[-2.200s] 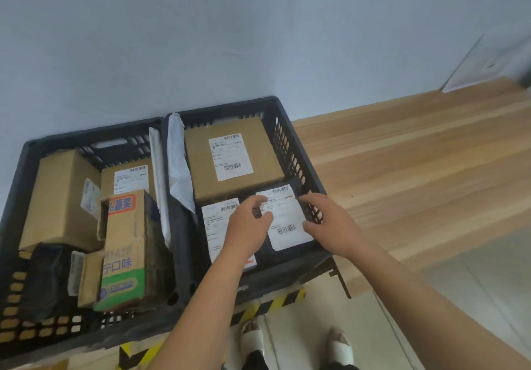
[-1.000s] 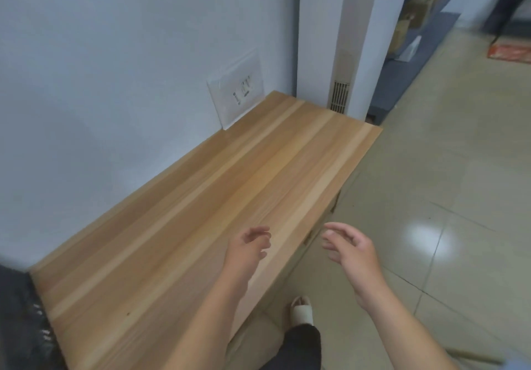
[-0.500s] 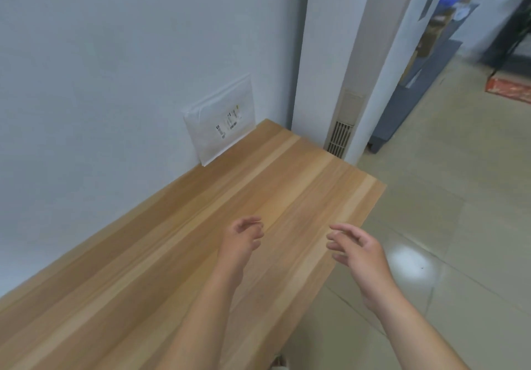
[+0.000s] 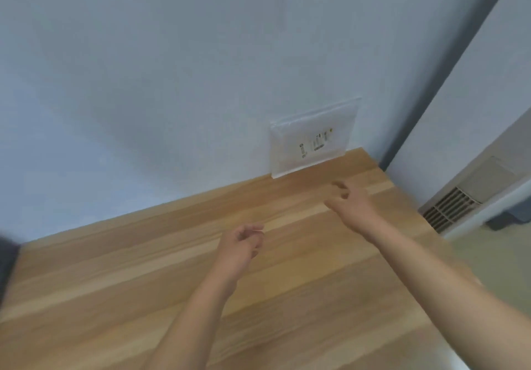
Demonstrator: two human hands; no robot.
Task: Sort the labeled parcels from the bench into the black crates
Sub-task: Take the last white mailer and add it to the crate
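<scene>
A flat white parcel (image 4: 314,138) with small printed labels leans upright against the pale wall at the far end of the wooden bench (image 4: 143,277). My right hand (image 4: 346,201) hovers above the bench a little in front of the parcel, fingers loosely curled and holding nothing. My left hand (image 4: 240,247) hangs nearer to me over the middle of the bench, its fingers also loosely curled and empty. Only a dark sliver of a black crate (image 4: 5,257) shows at the left edge.
A white column (image 4: 459,111) stands right of the bench end, with a vent grille (image 4: 449,207) low on a grey panel. Pale floor (image 4: 494,257) runs along the bench's right side. The wall closes the far side.
The view has turned from the crates to the bench end. My right hand has moved forward toward the white parcel; my left hand trails behind. Both hands hold nothing after leaving the crate.
</scene>
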